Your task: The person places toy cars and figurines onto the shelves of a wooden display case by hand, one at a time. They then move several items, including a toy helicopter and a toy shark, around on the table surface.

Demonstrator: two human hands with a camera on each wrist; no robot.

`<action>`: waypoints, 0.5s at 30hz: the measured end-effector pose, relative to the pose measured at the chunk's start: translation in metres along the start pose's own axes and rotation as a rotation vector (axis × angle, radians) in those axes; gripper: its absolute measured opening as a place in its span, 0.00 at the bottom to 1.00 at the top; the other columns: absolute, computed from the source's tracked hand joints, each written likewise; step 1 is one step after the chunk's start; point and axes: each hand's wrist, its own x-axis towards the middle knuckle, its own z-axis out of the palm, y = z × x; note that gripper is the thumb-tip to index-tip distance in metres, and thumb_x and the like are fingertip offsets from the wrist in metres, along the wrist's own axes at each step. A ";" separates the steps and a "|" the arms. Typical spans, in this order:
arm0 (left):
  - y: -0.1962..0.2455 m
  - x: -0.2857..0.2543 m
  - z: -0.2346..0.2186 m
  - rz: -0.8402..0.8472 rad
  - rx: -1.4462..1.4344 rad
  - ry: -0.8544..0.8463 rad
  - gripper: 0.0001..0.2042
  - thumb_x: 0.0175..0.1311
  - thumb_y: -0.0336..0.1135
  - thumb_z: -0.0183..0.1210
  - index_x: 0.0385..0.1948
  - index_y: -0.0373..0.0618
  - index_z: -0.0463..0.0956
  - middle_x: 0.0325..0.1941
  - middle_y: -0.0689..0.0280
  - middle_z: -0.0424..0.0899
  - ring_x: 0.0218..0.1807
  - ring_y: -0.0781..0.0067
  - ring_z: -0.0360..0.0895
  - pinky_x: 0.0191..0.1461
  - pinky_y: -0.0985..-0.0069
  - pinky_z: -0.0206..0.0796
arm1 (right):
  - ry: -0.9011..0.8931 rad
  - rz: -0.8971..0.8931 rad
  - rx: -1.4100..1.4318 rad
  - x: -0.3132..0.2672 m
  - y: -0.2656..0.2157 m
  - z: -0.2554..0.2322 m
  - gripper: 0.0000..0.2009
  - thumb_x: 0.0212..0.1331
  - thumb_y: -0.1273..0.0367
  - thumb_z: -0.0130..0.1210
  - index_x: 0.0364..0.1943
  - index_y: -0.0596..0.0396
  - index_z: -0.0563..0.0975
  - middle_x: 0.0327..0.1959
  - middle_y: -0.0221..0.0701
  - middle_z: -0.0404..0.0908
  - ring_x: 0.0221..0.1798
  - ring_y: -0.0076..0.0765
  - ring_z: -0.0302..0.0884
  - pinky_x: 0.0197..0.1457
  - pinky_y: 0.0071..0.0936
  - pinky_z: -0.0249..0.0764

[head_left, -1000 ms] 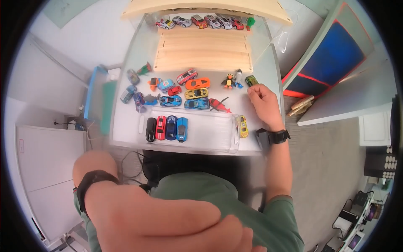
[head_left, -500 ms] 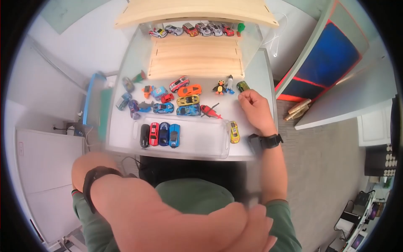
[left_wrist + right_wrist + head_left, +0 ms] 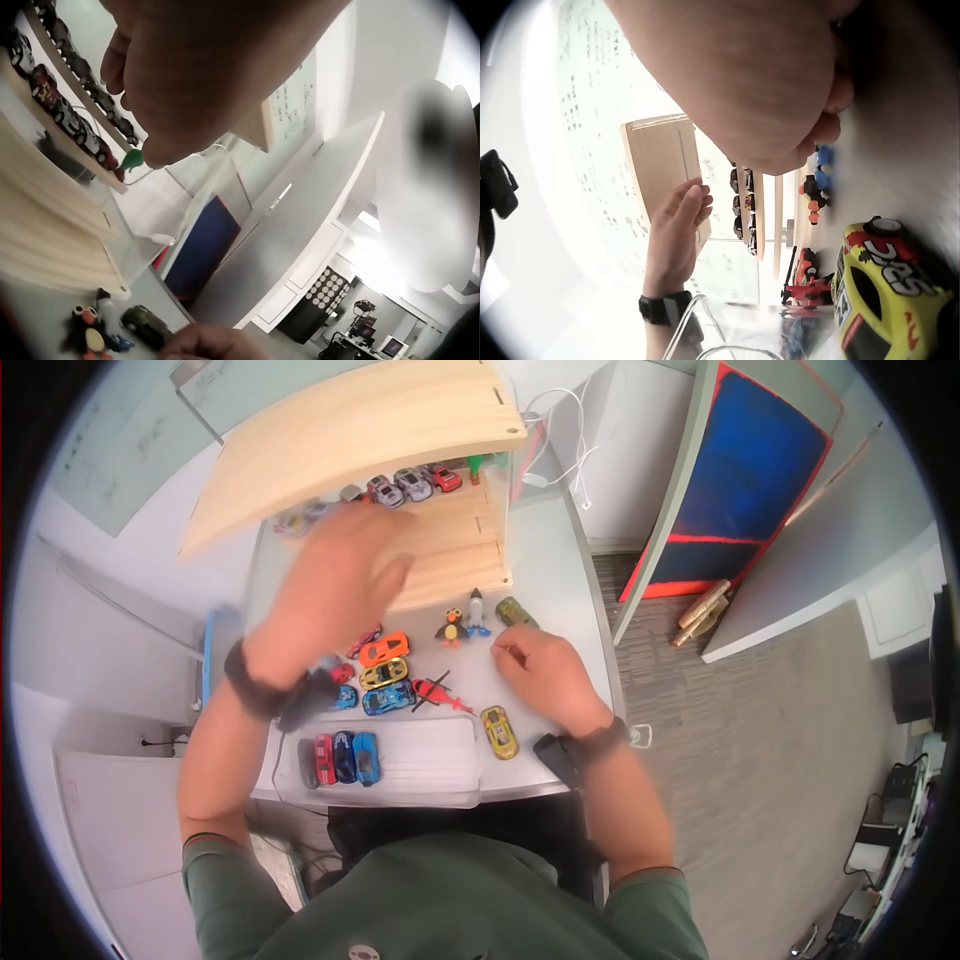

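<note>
My left hand [image 3: 335,575] is raised in front of the wooden shelf [image 3: 455,540], its thumb apart from the loosely bent fingers and nothing visible in it. Behind it, a row of toy cars [image 3: 412,484] stands on the shelf, partly covered by the hand. Loosely curled, my right hand [image 3: 545,678] rests on the table beside a green toy car [image 3: 515,612]. A penguin figure [image 3: 453,628] and a toy rocket [image 3: 476,612] stand just left of that car. Nearer the table's front lies a yellow toy car [image 3: 498,732], large in the right wrist view.
A clear plastic tray [image 3: 430,760] holds several toy cars at its left end. Behind it lie a red toy helicopter [image 3: 440,695], an orange car [image 3: 385,650] and a gold car [image 3: 384,674]. The shelf's top board [image 3: 370,425] juts out above the row of cars.
My left hand has risen from low in front of my body to the shelf. The head view has swung, shifting the table's contents down and left. My right hand stays near the green car.
</note>
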 end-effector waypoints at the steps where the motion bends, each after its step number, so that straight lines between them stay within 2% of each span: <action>1: -0.009 0.007 0.008 0.008 0.003 -0.002 0.19 0.65 0.29 0.67 0.58 0.37 0.80 0.56 0.50 0.85 0.61 0.42 0.78 0.68 0.54 0.71 | 0.013 -0.019 0.001 -0.001 0.001 0.001 0.04 0.67 0.68 0.62 0.39 0.53 0.83 0.30 0.38 0.86 0.33 0.48 0.85 0.39 0.40 0.80; 3: -0.021 0.020 0.022 -0.079 0.057 0.068 0.22 0.66 0.35 0.69 0.60 0.38 0.80 0.57 0.51 0.85 0.63 0.43 0.78 0.70 0.55 0.70 | 0.021 -0.022 -0.010 0.000 0.002 0.002 0.05 0.67 0.68 0.62 0.39 0.53 0.82 0.31 0.38 0.86 0.34 0.48 0.85 0.39 0.40 0.80; 6: -0.031 0.037 0.044 -0.148 0.159 0.065 0.25 0.66 0.40 0.71 0.62 0.38 0.79 0.60 0.51 0.85 0.65 0.43 0.78 0.71 0.55 0.70 | 0.018 -0.022 -0.034 -0.001 0.001 0.000 0.05 0.68 0.68 0.61 0.39 0.53 0.82 0.31 0.37 0.86 0.34 0.48 0.86 0.39 0.40 0.80; 12: -0.045 0.075 0.070 -0.213 0.159 -0.022 0.28 0.68 0.47 0.69 0.65 0.41 0.77 0.64 0.48 0.84 0.64 0.41 0.80 0.67 0.53 0.73 | -0.004 -0.031 -0.053 0.000 0.001 0.001 0.04 0.68 0.69 0.61 0.39 0.53 0.81 0.32 0.37 0.86 0.34 0.47 0.86 0.38 0.41 0.80; 15: -0.046 0.081 0.077 -0.202 0.177 -0.016 0.28 0.69 0.47 0.68 0.66 0.43 0.77 0.62 0.48 0.84 0.63 0.41 0.81 0.66 0.54 0.74 | -0.003 -0.024 -0.042 0.000 0.001 0.000 0.04 0.68 0.69 0.61 0.39 0.54 0.81 0.32 0.37 0.86 0.34 0.47 0.86 0.38 0.41 0.80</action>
